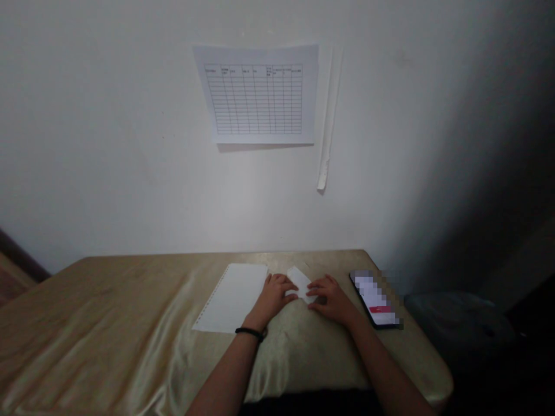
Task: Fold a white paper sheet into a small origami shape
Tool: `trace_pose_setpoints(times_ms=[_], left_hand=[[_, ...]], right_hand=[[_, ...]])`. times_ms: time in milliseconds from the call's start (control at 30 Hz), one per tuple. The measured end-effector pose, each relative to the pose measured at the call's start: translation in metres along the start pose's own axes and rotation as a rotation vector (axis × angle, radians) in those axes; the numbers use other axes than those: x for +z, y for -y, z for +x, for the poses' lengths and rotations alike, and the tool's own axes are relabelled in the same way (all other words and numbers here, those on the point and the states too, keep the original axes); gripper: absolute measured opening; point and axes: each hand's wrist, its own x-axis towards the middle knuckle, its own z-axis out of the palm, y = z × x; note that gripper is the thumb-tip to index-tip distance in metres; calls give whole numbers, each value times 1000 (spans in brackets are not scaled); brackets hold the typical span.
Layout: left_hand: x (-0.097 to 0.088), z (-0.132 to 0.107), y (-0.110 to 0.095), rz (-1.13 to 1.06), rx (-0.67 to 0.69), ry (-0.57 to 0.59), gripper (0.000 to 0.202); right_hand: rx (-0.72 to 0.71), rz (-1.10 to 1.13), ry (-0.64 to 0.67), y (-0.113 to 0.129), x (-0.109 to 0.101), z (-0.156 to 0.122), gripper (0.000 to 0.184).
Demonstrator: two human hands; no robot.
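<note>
Small white paper [300, 279] between my hands, long axis slanting away leftward.
Left hand [277, 293] half-curled, right hand [332, 297] loosely spread, fingertips touching opposite sides; neither nearer. Pinched or merely pressed: can't tell.

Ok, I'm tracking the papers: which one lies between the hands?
The small paper, with fingers at either side. The larger sheet lies to its left, holes along one edge; the printed sheet is on the wall.
</note>
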Motion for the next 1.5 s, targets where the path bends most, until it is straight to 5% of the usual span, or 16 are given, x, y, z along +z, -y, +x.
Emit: trace_pose_setpoints(times_ms=[300, 1067, 1500], left_hand=[[-2, -1, -5, 3, -44, 4, 23], [8, 6, -38, 55, -211, -9, 21], [7, 7, -44, 75, -280, -10, 16]], right_hand=[[-69, -12, -45, 3, -2, 1, 10], [-64, -280, -148, -3, 23, 12, 11], [98, -36, -75, -4, 5, 2, 4]])
